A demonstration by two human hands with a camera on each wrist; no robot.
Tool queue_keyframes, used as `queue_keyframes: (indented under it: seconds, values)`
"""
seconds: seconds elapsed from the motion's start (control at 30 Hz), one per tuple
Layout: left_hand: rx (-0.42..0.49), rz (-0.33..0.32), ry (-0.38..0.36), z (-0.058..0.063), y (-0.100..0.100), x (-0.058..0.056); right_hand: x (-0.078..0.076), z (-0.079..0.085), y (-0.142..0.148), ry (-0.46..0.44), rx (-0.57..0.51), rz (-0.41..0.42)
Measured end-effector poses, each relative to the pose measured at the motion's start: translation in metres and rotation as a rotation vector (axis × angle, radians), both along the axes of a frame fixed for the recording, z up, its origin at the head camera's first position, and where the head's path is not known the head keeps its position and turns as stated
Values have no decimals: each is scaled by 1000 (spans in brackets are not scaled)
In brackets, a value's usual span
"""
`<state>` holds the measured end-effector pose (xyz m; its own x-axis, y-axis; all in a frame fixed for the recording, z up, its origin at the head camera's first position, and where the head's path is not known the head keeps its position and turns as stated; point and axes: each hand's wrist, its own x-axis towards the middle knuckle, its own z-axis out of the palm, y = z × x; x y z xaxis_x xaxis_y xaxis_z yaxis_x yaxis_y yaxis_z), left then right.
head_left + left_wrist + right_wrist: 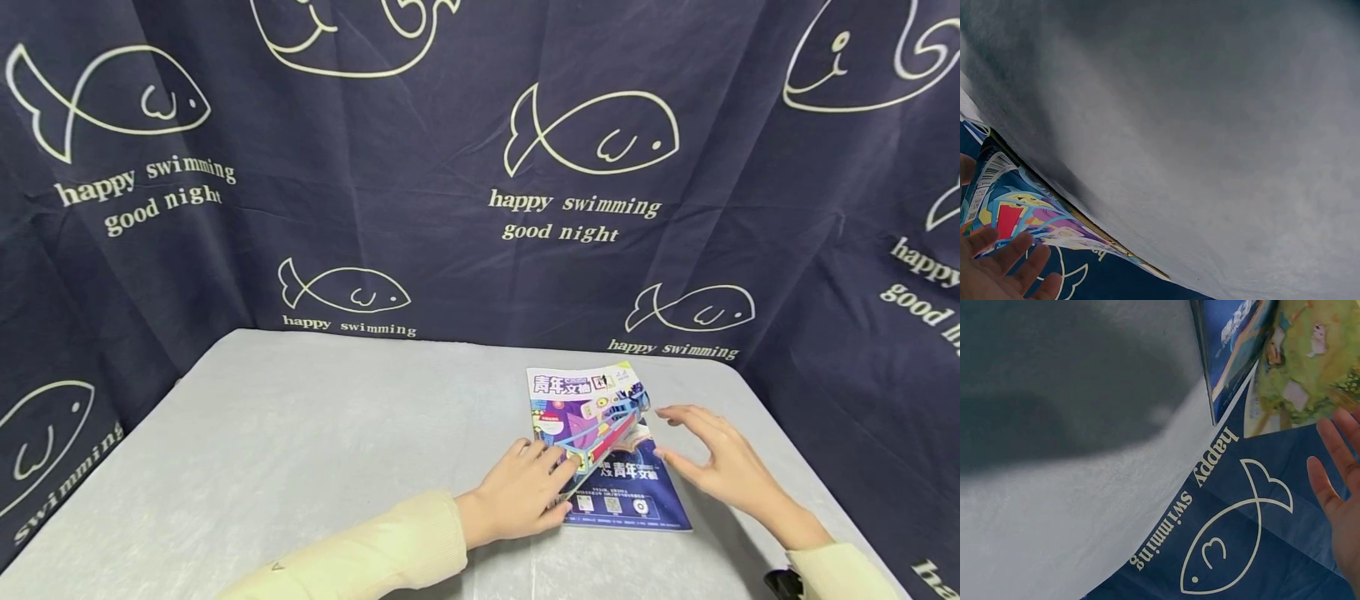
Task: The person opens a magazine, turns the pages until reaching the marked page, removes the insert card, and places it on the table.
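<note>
A colourful magazine [558,404] lies at the right of the table, its front cover raised along a slanting fold. Under that cover shows a dark blue page [660,504] with white print and small square codes. My left hand [521,492] rests on the cover's lower left, fingers extended over it and thumb by the bottom edge. To the right, my right hand [723,458] hovers beside the raised edge, thumb and fingers spread, holding nothing. The right wrist view shows the cover's green illustrated inner side [1310,375] near those fingertips. A barcode [988,181] appears on the cover in the left wrist view.
A pale grey cloth covers the table [322,442]. Behind it and along both sides hangs a dark blue curtain [450,208] printed with white fish and lettering. A dark object [783,583] sits at the right cuff.
</note>
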<state>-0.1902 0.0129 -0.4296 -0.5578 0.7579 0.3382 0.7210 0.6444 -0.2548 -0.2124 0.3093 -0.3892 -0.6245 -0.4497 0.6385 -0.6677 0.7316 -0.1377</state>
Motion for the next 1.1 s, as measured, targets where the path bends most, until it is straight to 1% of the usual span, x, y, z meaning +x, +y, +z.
queue_keyframes:
  seconds: [0.17,0.37,0.47,0.6,0.83,0.97,1.1]
  values:
    - [27,3,13,1,-1,1,1,-6,-2,-23,23,11]
    - [45,7,31,2,-2,2,1,-12,-4,-35,62,54]
    - [59,11,34,3,-3,2,1,-15,-4,-71,100,75]
    - [75,16,40,3,-3,2,3,-20,-4,-118,144,72]
    - [98,26,37,3,-5,4,7,-30,-4,-136,180,102]
    - [128,18,41,3,-6,6,9,-31,-6,-136,192,98]
    - [157,6,44,2,-7,7,11,-31,-8,-142,228,79]
